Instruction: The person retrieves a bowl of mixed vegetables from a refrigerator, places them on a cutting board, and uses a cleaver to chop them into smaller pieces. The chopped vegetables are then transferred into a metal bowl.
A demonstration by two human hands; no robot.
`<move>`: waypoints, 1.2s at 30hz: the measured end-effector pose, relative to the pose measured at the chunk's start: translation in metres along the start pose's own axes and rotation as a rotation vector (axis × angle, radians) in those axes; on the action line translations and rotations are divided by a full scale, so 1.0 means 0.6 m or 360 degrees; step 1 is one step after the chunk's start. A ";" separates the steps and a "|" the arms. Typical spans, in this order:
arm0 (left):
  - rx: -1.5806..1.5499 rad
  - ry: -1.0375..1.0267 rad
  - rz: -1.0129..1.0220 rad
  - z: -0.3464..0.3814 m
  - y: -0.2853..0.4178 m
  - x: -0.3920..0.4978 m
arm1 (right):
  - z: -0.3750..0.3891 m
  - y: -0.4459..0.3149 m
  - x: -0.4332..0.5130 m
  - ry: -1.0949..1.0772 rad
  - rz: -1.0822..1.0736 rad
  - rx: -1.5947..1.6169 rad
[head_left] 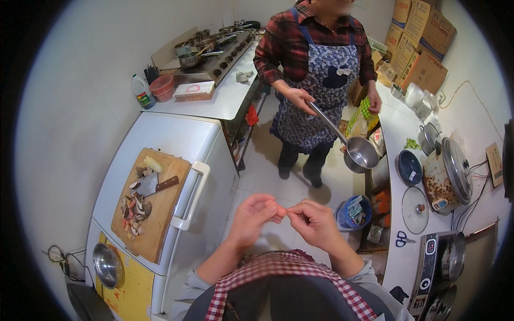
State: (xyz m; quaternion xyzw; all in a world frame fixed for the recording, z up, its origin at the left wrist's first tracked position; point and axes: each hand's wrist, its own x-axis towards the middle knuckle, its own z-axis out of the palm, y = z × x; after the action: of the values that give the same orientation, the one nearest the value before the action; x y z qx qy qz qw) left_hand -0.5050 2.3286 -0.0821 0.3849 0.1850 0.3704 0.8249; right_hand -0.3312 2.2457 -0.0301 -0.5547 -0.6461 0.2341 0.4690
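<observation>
My left hand [257, 220] and my right hand [315, 222] meet in front of my checked apron [277, 263]. The right thumb and forefinger pinch at the fingertips of the left hand, whose fingers are curled. Whether something small lies between them is too fine to tell. To the left, a wooden cutting board [176, 192] rests on a white chest freezer [188, 130]. A cleaver [156, 184] lies flat on it among cut mushrooms [140, 210], pinkish pieces [128, 212] and a pale chunk of vegetable [153, 164].
Ahead stands a person [317, 80] holding a steel ladle [359, 154] over the floor. A blue bin [353, 212] is beyond my right hand. The right counter bears scissors [403, 239], a glass lid [415, 210] and a large pot [439, 180]. A steel bowl [107, 265] sits left.
</observation>
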 end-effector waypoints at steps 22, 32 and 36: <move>0.0303 -0.0114 -0.0224 0.013 0.006 -0.009 | -0.012 0.030 0.005 -0.0245 0.0803 0.1084; -0.0075 -0.0248 -0.0403 0.010 -0.005 -0.011 | -0.014 0.048 0.005 -0.0289 0.0795 0.1520; -0.0433 -0.0434 -0.0412 0.000 -0.013 -0.009 | -0.011 0.053 0.005 -0.0318 0.0834 0.1717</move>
State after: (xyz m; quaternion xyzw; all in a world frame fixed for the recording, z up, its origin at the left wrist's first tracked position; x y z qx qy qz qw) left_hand -0.5049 2.3213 -0.0879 0.2899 0.0680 0.2277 0.9271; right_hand -0.3094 2.2558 -0.0521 -0.3548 -0.3191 0.6871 0.5479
